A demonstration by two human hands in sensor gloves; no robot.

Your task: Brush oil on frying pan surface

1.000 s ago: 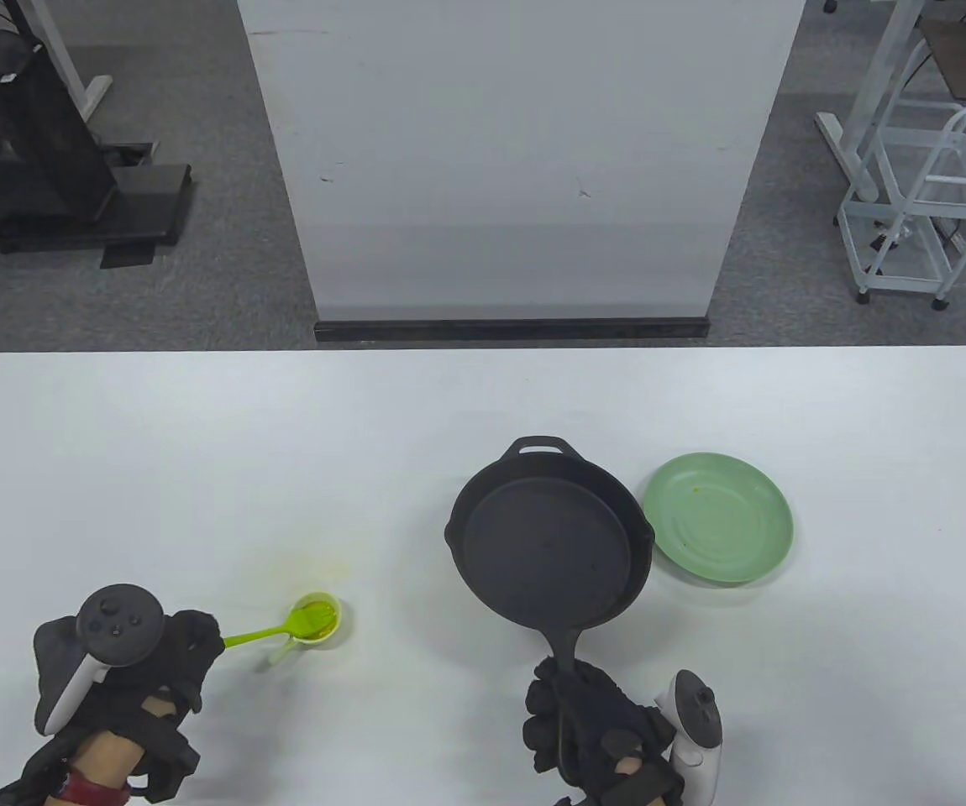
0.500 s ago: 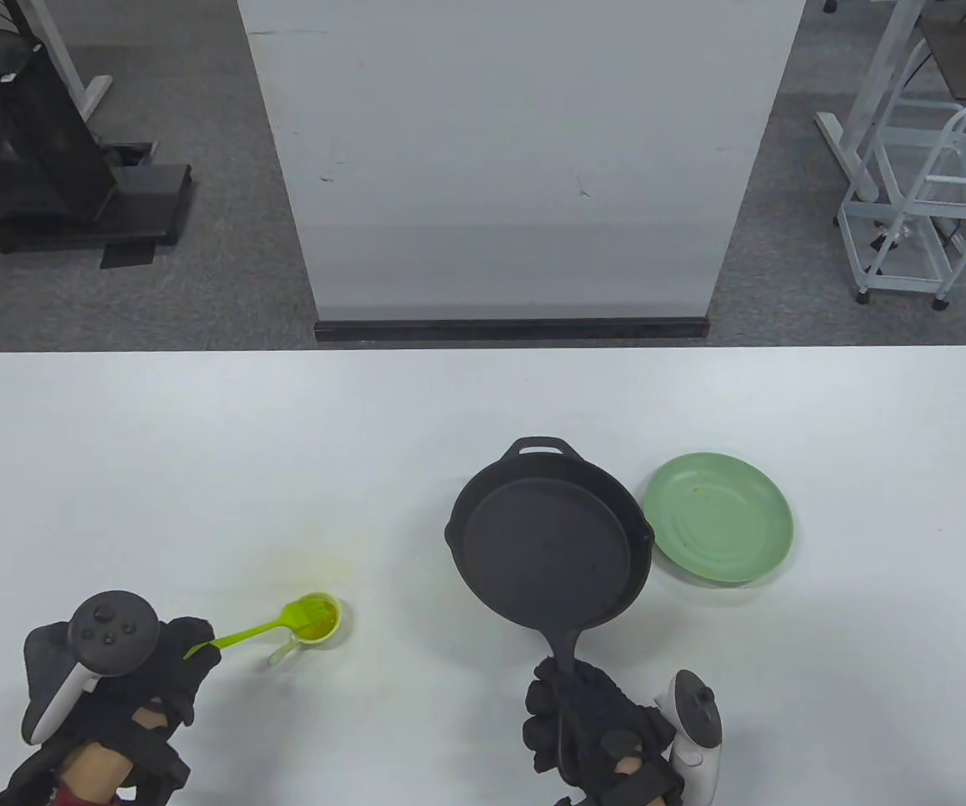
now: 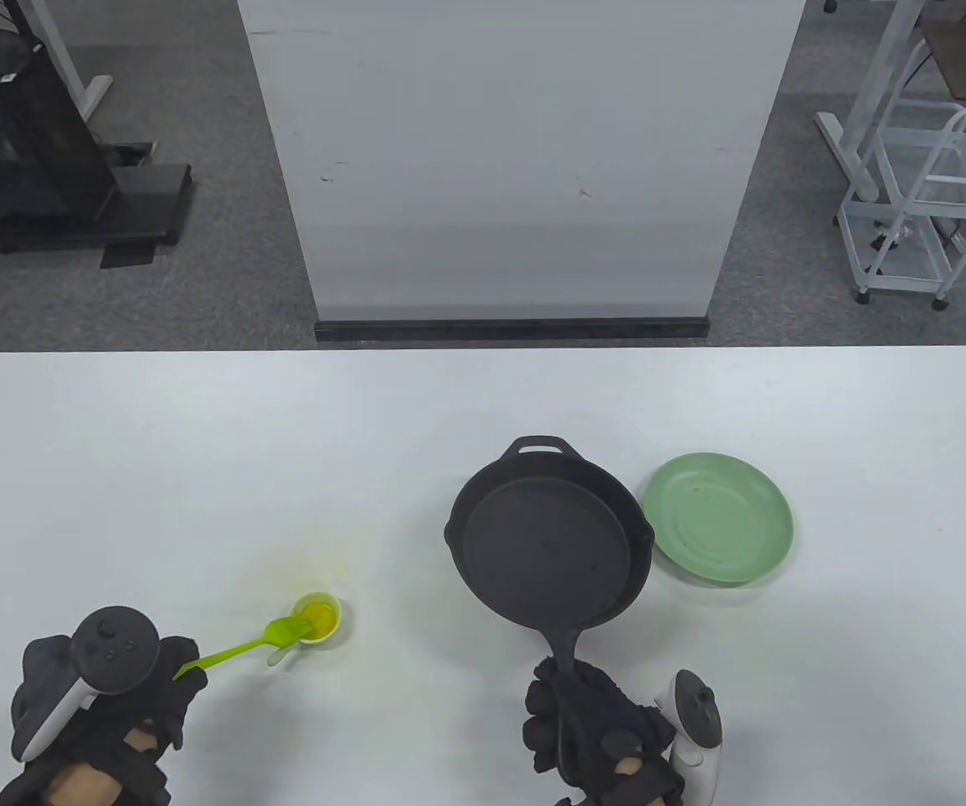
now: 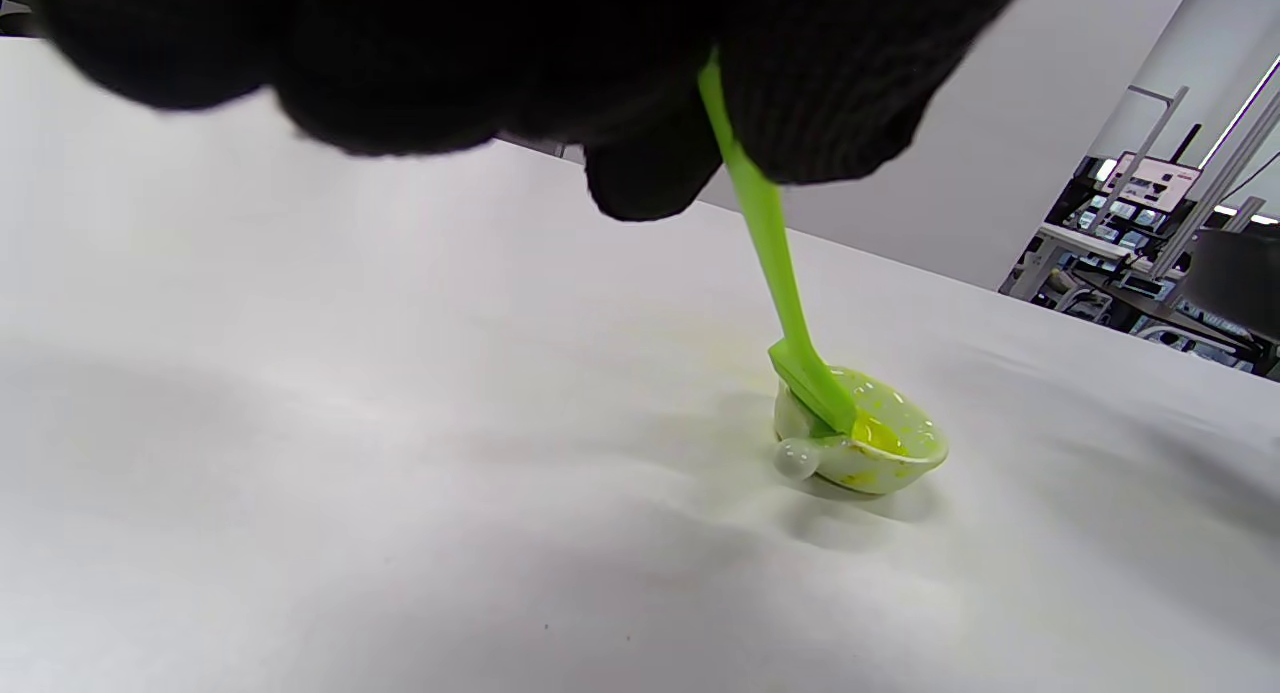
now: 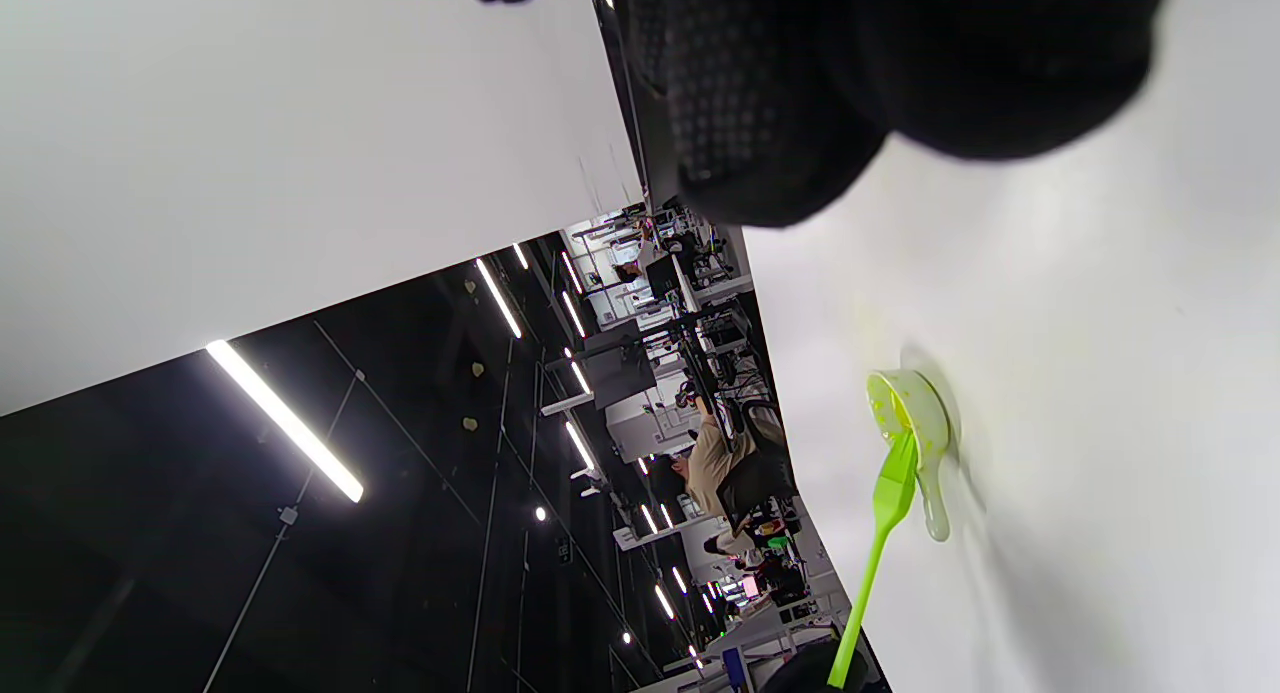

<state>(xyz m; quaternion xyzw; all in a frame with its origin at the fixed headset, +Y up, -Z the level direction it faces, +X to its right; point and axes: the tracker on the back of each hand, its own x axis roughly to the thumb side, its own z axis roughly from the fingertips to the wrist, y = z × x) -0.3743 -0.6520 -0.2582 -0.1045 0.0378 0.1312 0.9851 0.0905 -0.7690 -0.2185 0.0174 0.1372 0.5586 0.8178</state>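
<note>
A black cast-iron frying pan (image 3: pixel 547 546) sits right of the table's middle, its handle pointing toward me. My right hand (image 3: pixel 588 729) grips that handle at the bottom edge. My left hand (image 3: pixel 126 693) at the lower left holds a green silicone brush (image 3: pixel 239 646) by its handle end. The brush head rests on the near rim of a small cup of yellow oil (image 3: pixel 317 620). In the left wrist view the brush (image 4: pixel 780 283) slants down from my gloved fingers into the oil cup (image 4: pixel 870 453). The right wrist view shows the cup (image 5: pixel 912 418) and brush (image 5: pixel 875 553) sideways.
A light green plate (image 3: pixel 718 529) lies just right of the pan, almost touching its rim. A faint yellow oil stain (image 3: pixel 311 571) marks the table behind the cup. A white panel (image 3: pixel 517 159) stands beyond the table's far edge.
My left hand has drawn back toward me and to the left, pulling the brush head from inside the cup to its near rim. The right hand and pan have stayed still.
</note>
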